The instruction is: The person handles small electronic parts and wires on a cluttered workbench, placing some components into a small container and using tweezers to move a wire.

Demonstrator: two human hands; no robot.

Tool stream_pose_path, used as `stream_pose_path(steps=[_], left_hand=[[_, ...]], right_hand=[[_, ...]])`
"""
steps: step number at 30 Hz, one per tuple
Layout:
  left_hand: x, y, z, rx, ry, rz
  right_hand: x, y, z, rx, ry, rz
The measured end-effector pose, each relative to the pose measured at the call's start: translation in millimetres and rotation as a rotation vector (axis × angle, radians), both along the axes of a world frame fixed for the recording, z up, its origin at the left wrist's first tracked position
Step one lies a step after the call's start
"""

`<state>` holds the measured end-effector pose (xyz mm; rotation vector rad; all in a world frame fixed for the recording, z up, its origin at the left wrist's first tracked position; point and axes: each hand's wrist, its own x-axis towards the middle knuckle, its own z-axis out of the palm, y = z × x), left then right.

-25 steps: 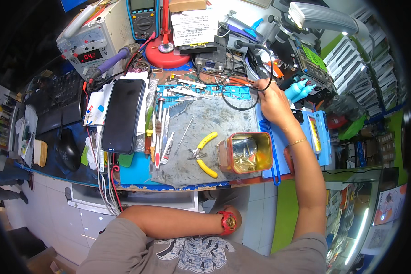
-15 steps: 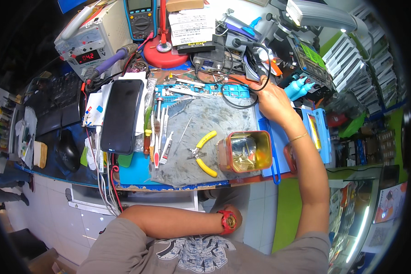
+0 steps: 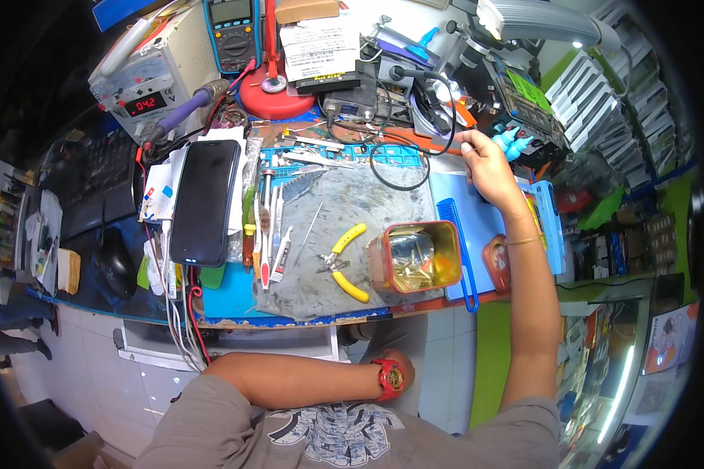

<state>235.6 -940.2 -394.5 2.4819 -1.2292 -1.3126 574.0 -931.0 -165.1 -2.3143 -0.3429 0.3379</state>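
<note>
My right hand [image 3: 490, 172] is stretched over the far right of the bench, its thumb and fingers pinched together. Whatever lies between the fingertips is too small to make out. Just left of them hangs a looped black cable [image 3: 400, 187]. My left hand [image 3: 405, 369], below a red wristwatch [image 3: 391, 380], lies low in front of me under the bench edge, its fingers hidden. On the worn grey mat [image 3: 352, 195] lie yellow-handled pliers [image 3: 341, 263]. Beside them stands a square tub [image 3: 378, 262] with small parts inside. A blue brush [image 3: 460, 254] lies right of the tub.
A large black phone [image 3: 205, 203] rests on papers at left, near several slim tools and a tube [image 3: 282, 254]. Behind stand a power supply [image 3: 152, 74], a multimeter [image 3: 233, 35] and a red round base [image 3: 270, 98]. Light-blue bottles [image 3: 512, 144] stand beyond my right hand.
My right hand has shifted right and toward me, away from the black cable loop. The view has moved slightly. My left hand stays where it was.
</note>
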Motion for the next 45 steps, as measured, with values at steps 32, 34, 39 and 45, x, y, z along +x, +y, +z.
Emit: stream_pose_path(steps=[32,34,39,45], left_hand=[[2.0,43.2,44.7,-0.227,-0.139,0.094],[2.5,46.5,42.4,-0.279,-0.199,-0.005],[1.4,51.7,46.7,-0.313,-0.216,0.046],[3.6,45.7,54.7,-0.244,-0.168,0.06]], right_hand=[[15.1,26.4,-41.9,-0.135,-0.467,0.313],[18.4,27.0,-44.8,-0.148,-0.476,0.296],[18.9,32.3,-38.3,-0.055,-0.369,0.327],[24.2,34.7,-45.1,-0.103,-0.567,0.458]])
